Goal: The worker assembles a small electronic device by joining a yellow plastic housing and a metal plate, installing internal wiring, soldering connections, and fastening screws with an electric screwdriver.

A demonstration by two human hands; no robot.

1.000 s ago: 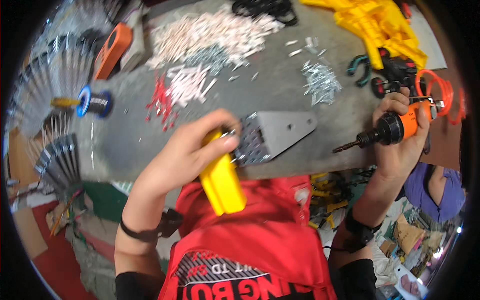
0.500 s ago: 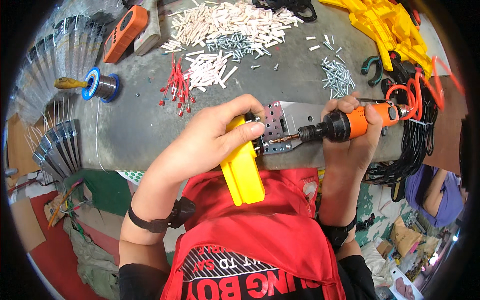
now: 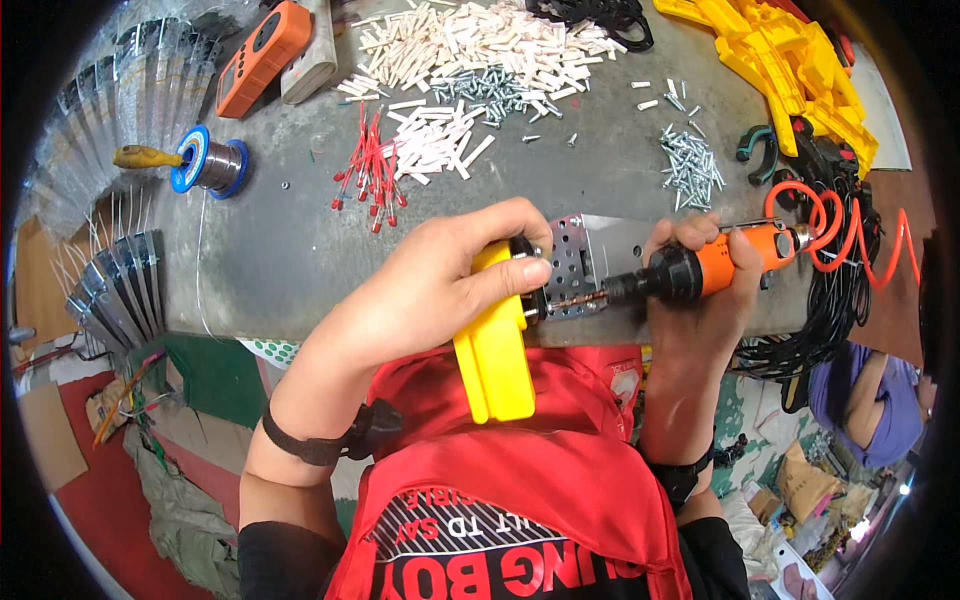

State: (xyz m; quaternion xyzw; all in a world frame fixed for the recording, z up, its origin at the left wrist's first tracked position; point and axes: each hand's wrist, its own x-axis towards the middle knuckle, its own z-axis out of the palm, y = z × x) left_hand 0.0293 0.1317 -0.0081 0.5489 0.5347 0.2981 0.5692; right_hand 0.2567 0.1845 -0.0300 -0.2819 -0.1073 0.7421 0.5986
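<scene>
My left hand [image 3: 440, 265] is closed around a yellow plastic housing [image 3: 497, 365], its thumb and forefinger pinching the black end piece [image 3: 528, 268]. Wrapped in my right hand [image 3: 703, 318] is an orange and black air screwdriver [image 3: 728, 264], pointing left. Its bit [image 3: 588, 298] reaches the black end of the housing, where a small screw head seems to sit; the exact contact is too small to tell. Behind the bit, a perforated metal plate [image 3: 600, 243] lies at the table's near edge, partly covered by the tool and my fingers.
White sleeves [image 3: 480, 45], silver screws [image 3: 690, 170] and red LEDs [image 3: 372, 175] lie in piles on the grey table [image 3: 290, 240]. At left stand a solder spool [image 3: 212, 165] and an orange meter [image 3: 265, 58]. Yellow housings [image 3: 800, 70], pliers [image 3: 757, 152] and a coiled orange hose [image 3: 850, 235] occupy the right.
The screwdriver bit has come closer to the housing's black end. Most of the scene has shifted slightly right and down in the view. Both hands keep their holds.
</scene>
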